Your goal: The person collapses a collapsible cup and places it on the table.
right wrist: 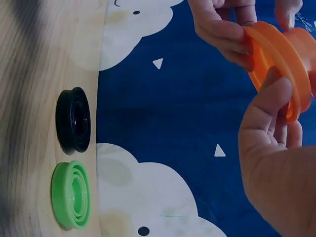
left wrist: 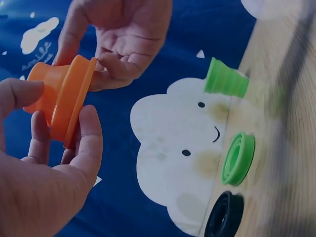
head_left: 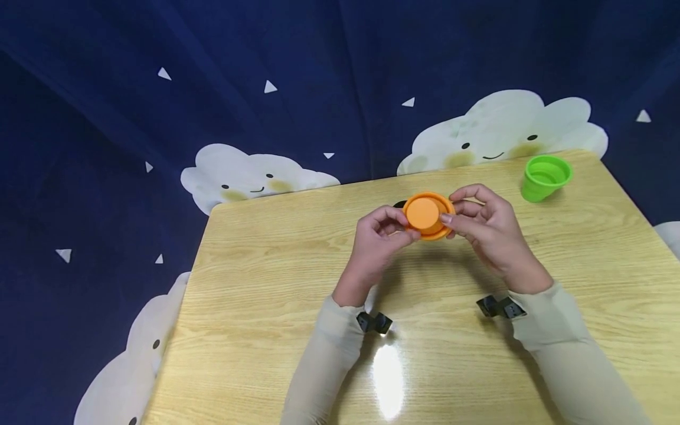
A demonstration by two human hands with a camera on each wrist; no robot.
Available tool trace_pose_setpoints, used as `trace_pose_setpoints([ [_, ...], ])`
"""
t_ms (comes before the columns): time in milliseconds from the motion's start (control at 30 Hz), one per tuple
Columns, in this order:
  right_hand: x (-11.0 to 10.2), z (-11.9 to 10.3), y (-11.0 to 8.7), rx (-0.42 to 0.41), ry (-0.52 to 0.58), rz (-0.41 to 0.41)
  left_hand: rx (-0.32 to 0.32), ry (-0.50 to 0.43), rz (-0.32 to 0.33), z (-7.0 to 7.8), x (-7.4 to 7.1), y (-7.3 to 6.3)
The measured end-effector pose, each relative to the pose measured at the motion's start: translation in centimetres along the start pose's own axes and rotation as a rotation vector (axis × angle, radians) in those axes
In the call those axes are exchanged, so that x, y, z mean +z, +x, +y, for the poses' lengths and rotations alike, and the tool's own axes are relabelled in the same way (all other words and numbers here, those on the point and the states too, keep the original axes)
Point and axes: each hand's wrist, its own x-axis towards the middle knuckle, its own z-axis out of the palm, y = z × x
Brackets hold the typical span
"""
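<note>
Both hands hold an orange collapsible cup (head_left: 423, 213) above the table, its round base facing the head camera. A wide rim and a narrower stepped section show from the side in the left wrist view, so the cup (left wrist: 73, 101) is partly folded out. My left hand (head_left: 378, 241) grips the left side, fingers and thumb around the rim and body. On the opposite side my right hand (head_left: 491, 239) pinches the rim, with the thumb (right wrist: 277, 91) inside it in the right wrist view.
A green cup (head_left: 546, 177) stands extended at the table's back right. Behind the hands, a flattened black cup (right wrist: 74, 121) and a flattened green cup (right wrist: 71, 195) lie near the table's back edge. A dark blue curtain (head_left: 319, 35) with clouds hangs behind the wooden table (head_left: 255, 295).
</note>
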Motion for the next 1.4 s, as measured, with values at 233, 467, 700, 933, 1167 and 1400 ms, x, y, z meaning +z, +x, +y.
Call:
trace_pose_setpoints([
  [233, 0.1, 0.1, 0.2, -0.029, -0.044, 0.028, -0.025, -0.095, 0.026, 0.0, 0.2, 0.0],
  [467, 0.4, 0.4, 0.3, -0.144, -0.198, 0.065, 0.037, -0.110, 0.105, -0.4, 0.9, 0.0],
  [700, 1.1, 0.9, 0.3, -0.248, -0.343, 0.152, 0.182, -0.068, 0.167, -0.8, 1.7, 0.0],
  [933, 2.0, 1.9, 0.1, -0.305, -0.544, 0.227, 0.282, -0.027, 0.269, -1.7, 2.5, 0.2],
  [1167, 1.7, 2.3, 0.5, -0.388, -0.426, 0.235, 0.345, 0.048, 0.241, -1.7, 2.4, 0.1],
  [1400, 1.6, 1.8, 0.5, -0.404, -0.432, 0.236, 0.365, 0.088, 0.203, -1.2, 2.1, 0.1],
])
